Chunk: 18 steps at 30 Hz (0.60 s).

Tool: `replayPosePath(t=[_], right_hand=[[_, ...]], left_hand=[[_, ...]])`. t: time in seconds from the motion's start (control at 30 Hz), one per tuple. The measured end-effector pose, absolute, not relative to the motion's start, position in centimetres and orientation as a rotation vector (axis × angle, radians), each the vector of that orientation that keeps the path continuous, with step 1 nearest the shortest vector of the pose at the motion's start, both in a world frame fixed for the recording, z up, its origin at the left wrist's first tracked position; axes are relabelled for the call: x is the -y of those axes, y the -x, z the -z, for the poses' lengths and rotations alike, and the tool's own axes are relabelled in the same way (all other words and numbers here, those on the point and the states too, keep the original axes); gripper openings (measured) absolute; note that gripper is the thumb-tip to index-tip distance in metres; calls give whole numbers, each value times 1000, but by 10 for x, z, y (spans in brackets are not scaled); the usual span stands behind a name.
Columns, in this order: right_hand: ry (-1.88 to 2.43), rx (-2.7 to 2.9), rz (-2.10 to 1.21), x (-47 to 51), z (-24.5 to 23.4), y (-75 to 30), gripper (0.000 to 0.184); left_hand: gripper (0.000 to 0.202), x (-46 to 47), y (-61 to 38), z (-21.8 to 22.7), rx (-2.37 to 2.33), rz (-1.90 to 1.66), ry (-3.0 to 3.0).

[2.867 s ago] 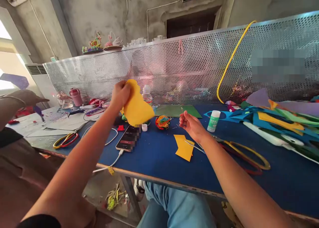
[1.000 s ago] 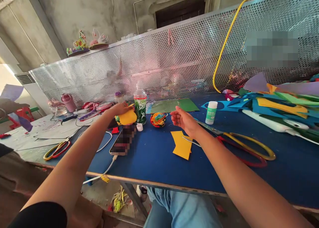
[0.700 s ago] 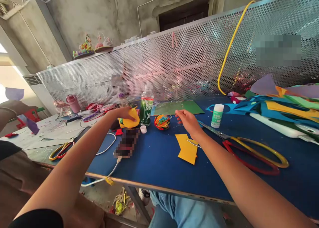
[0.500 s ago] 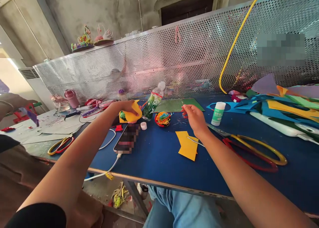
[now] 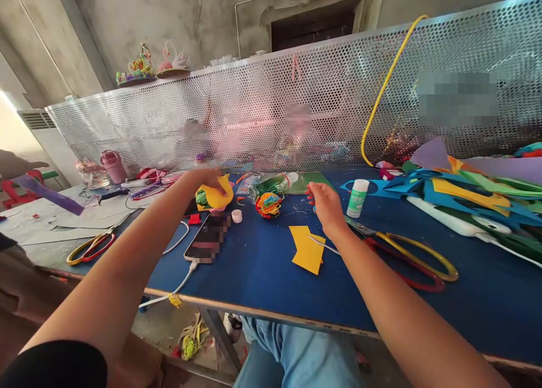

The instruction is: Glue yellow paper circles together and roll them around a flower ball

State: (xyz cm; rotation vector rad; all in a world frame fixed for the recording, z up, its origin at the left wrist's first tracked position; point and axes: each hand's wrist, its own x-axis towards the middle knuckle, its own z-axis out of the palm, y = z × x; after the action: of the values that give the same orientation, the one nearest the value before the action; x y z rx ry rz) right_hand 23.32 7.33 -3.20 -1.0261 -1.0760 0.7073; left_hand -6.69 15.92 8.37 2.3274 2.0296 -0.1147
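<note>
My left hand (image 5: 208, 179) is closed on a curved yellow felt piece (image 5: 220, 195) at the table's far side. Its fingertips are partly hidden behind the felt. My right hand (image 5: 325, 206) is raised over the table with thumb and fingers pinched together. Something thin shows at its fingertips, too small to name. Between the hands sits a multicoloured ball of yarn (image 5: 268, 205). Just behind it a clear plastic bottle (image 5: 275, 184) lies on its side, near a green mat (image 5: 311, 182). Yellow felt pieces (image 5: 308, 252) lie below my right hand.
A phone (image 5: 205, 238) on a white cable and a white cap (image 5: 236, 216) lie near my left arm. A glue stick (image 5: 358, 198) stands right of my right hand, beside large scissors (image 5: 419, 258). Felt sheets (image 5: 474, 187) pile at right. A perforated metal screen (image 5: 254, 117) runs behind.
The bottle, tilted but standing before, now lies on its side behind the yarn ball. Both hands keep about the same pose, and the view has shifted slightly.
</note>
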Motion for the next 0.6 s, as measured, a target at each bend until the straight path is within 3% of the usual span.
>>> replayPosePath(t=[0.17,0.33,0.6], right_hand=[[1007,1054,-714,-74,32,-234,27],[1010,1054,-719,-74,32,-234,27],[1020,1040,-709,-71,29,-233,27]], left_hand=[[100,-155,65,-92,-2039,246,-2345],[96,-147,39,-100,-2051,205,-2444],[52,-166,-43,-57,-1853,91,-2635]])
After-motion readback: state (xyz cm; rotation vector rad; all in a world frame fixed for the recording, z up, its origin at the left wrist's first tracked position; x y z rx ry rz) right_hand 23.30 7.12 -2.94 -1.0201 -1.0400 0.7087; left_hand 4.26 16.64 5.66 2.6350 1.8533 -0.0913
